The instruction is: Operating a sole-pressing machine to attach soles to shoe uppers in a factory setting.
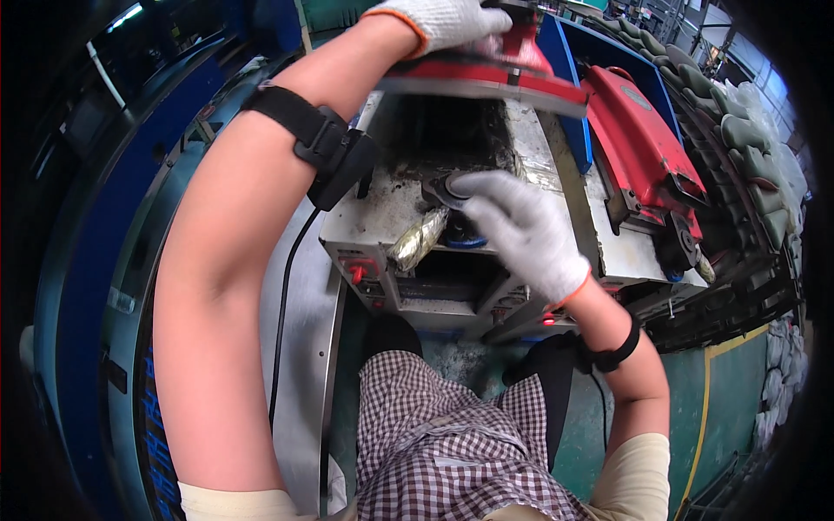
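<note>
A green workshop floor (738, 382) with a yellow line surrounds a white machine (347, 224). Above the machine's top is a red lid (521, 74), blurred, with a pale lower edge; the dark, grimy cavity (443, 130) below holds nothing that can be made out. The gloved left hand (452, 22) is at the lid's top, fingers extended; whether they grip cannot be told. The gloved right hand (526, 234) is at a dark metal fitting (437, 191), fingers loosely curved; blur hides any pinch. A foil-wrapped handle (421, 239) slants just beside. To the right, blue panels (569, 82) flank a scuffed second red cover (634, 130); beyond lie dull-green pads (743, 165).
</note>
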The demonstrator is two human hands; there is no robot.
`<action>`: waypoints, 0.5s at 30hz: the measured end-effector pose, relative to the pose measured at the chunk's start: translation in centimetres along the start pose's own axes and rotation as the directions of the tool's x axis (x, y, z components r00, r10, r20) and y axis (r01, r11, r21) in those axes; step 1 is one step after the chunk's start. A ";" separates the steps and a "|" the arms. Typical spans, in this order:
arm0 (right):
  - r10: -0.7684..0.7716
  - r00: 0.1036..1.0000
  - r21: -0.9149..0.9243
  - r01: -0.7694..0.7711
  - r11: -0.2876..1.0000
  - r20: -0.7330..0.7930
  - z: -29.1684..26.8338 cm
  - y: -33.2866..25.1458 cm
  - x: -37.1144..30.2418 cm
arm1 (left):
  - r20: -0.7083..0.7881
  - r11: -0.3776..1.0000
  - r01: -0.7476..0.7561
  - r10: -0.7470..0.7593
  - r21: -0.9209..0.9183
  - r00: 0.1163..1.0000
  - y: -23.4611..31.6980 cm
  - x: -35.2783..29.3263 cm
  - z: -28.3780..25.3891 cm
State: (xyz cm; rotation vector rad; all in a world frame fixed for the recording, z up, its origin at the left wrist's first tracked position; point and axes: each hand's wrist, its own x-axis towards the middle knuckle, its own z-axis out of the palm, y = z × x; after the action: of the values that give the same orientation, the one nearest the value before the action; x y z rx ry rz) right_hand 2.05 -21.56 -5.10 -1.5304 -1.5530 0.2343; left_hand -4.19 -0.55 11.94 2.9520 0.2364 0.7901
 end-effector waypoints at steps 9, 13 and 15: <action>0.302 0.953 -0.370 -0.279 0.886 0.006 -2.5 11.2 13.8 | -0.422 0.958 -0.124 0.227 0.257 0.878 -3.0 1.0 0.0; 0.355 0.934 -0.393 -0.309 0.866 0.048 2.2 11.4 18.5 | -0.586 0.869 -0.100 0.407 0.484 0.700 -6.0 0.9 0.4; 0.489 0.872 -0.576 -0.382 0.722 0.035 4.1 10.2 19.1 | -0.547 0.890 -0.094 0.354 0.447 0.759 -5.9 0.3 -0.1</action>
State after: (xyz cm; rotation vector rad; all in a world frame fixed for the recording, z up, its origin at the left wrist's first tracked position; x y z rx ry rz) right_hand 9.92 -1.00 -5.68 -2.4107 -1.4411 0.2030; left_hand -4.72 5.32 11.53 2.9816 0.0621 1.9690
